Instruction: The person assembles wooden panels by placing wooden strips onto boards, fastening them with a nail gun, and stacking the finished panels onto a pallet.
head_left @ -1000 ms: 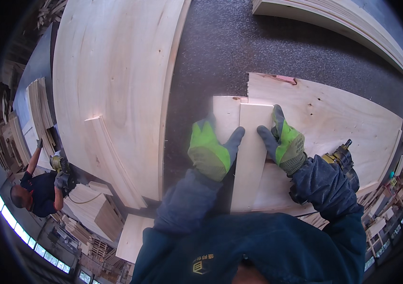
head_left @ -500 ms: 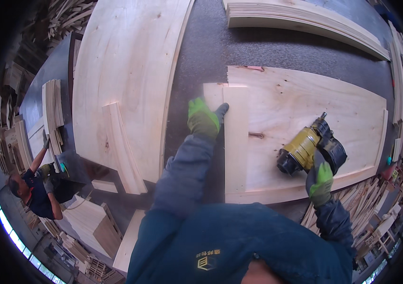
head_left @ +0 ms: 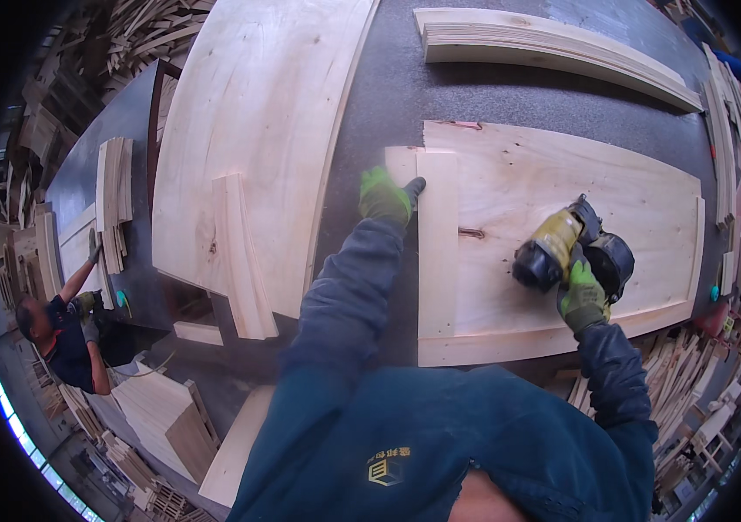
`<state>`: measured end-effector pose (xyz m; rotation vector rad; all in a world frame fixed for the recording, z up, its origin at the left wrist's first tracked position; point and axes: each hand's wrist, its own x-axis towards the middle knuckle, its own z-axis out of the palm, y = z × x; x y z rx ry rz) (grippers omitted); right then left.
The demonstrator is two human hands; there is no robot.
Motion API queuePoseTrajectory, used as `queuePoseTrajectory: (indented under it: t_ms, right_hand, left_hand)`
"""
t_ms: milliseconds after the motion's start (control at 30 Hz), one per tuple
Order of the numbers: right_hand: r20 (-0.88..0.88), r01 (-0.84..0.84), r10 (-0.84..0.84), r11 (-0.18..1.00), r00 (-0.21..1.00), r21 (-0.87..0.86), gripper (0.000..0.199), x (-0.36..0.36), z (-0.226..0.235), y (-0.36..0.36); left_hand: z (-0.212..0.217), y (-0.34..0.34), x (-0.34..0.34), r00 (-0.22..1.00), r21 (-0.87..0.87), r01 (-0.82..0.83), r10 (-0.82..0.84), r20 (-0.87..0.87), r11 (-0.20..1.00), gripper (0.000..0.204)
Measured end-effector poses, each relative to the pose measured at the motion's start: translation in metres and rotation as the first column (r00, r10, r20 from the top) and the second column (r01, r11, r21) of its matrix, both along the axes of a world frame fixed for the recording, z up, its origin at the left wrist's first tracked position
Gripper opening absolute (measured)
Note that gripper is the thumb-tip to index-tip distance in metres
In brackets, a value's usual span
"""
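Note:
My left hand (head_left: 385,198), in a green and grey glove, grips the left edge of a pale wooden strip (head_left: 437,261), its thumb against the strip near the far end. The strip lies along the left side of a plywood panel (head_left: 553,174). A short wooden end piece (head_left: 402,160) juts out left of it, by my fingers. In my gloved right hand (head_left: 583,296) is a yellow and black coil nail gun (head_left: 555,244), held over the right part of the panel with its nose pointing away from me. Strips also edge the panel's near and right sides.
A stack of long wooden strips (head_left: 553,54) lies at the far side of the dark table (head_left: 370,113). To the left is a large plywood sheet (head_left: 257,113) with loose strips (head_left: 240,261) on it. Another person (head_left: 66,335) works at the far left.
My right hand and the nail gun have shifted slightly away from me, and the gun has turned a little. The left hand stays at the strip. The whole view has shifted slightly.

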<state>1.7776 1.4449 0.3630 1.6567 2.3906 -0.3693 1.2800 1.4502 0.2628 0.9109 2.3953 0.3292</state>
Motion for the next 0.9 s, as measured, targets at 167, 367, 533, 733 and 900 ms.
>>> queuePoseTrajectory:
  t_ms: [167,367,533,733,900]
  right_hand:
    - [-0.595,0.110,-0.192,0.979,0.781,-0.172,0.047,-0.088,0.081,0.077]
    - [-0.677,-0.031,-0.538,0.771,0.503,-0.636,0.043,-0.178,0.109,0.111]
    - [-0.653,-0.021,-0.585,0.737,0.481,-0.675,0.025,-0.222,0.103,0.113]
    - [-0.515,0.039,-0.614,0.665,0.599,-0.746,0.030,-0.233,0.094,0.111]
    - [-0.550,0.076,-0.651,0.678,0.523,-0.731,0.030,-0.219,0.093,0.088]
  left_hand:
    - [-0.005,0.000,-0.007,1.000,-0.004,-0.009,0.009,0.005,1.000,0.092]
    - [-0.014,-0.003,-0.010,0.998,0.089,-0.042,0.038,0.043,0.995,0.102]
    - [-0.008,-0.004,-0.003,1.000,0.047,0.001,-0.001,0.008,0.999,0.086]
    - [-0.006,-0.004,-0.007,0.999,0.102,-0.010,0.005,0.051,0.995,0.102]
    - [-0.012,-0.002,-0.006,0.999,0.103,-0.013,0.008,0.045,0.995,0.104]
